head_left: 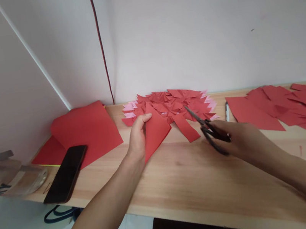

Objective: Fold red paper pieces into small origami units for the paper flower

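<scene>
My left hand (138, 135) is closed on a folded red paper (157, 131), thumb on top, holding it above the wooden table (175, 180). In my right hand (237, 136) is a pair of black-handled scissors (208, 131), its blades pointing up and left, apart from the folded paper. Beneath the scissor tips lies a red paper strip (186, 127). Behind both hands spreads a pile of cut red paper pieces (168, 102) with pointed edges, pink paper (211, 102) showing at its sides.
Large red sheets (85, 129) and a black phone (66, 174) lie at the left, beside a clear plastic container (14, 177). On the right are a marker (227, 112) and a heap of red paper pieces (293, 105). A white wall (185, 28) rises behind the table.
</scene>
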Motion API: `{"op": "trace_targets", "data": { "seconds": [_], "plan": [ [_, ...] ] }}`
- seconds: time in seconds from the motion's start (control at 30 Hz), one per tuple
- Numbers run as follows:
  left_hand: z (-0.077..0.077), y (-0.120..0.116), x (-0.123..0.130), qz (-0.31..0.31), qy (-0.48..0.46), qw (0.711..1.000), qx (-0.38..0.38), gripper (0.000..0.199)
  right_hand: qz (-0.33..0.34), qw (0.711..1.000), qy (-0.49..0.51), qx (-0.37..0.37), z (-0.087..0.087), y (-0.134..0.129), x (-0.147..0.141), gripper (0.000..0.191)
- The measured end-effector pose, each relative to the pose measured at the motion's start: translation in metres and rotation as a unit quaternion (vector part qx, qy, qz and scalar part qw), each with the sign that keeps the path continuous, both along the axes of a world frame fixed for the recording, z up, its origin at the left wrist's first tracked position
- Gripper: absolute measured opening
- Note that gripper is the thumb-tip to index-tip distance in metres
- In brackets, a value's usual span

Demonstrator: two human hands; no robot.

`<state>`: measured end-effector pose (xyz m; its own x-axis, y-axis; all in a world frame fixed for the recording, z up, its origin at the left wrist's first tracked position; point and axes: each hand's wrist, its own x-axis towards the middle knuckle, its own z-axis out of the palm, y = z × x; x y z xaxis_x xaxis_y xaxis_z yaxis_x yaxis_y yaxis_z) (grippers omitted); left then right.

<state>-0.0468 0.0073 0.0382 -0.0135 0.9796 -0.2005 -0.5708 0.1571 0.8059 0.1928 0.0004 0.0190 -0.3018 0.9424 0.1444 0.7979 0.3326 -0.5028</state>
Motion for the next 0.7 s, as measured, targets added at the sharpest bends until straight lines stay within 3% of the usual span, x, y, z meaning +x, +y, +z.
{"op": "trace_targets", "data": {
  "seconds": [0.1, 0.23, 0.47, 0.7],
  "plan": [
    [0.003, 0.001, 0.0, 0.007, 0.0, 1.0, 0.011, 0.02, 0.035, 0.993, -0.106, 0.042, -0.006, 0.01, -0.012, 0.018],
    [0.0, 0.001, 0.001, 0.025, -0.012, 1.0, -0.005, 0.021, 0.057, 0.983, -0.167, 0.046, -0.013, 0.021, -0.025, 0.018],
    [-0.009, 0.005, -0.001, 0.051, 0.015, 0.999, -0.002, 0.02, 0.052, 0.985, -0.164, 0.013, -0.012, 0.023, -0.034, 0.017],
    [-0.011, 0.009, -0.003, 0.072, 0.036, 0.997, 0.009, 0.019, 0.064, 0.987, -0.145, 0.039, -0.018, 0.018, -0.026, 0.019]
  ]
}}
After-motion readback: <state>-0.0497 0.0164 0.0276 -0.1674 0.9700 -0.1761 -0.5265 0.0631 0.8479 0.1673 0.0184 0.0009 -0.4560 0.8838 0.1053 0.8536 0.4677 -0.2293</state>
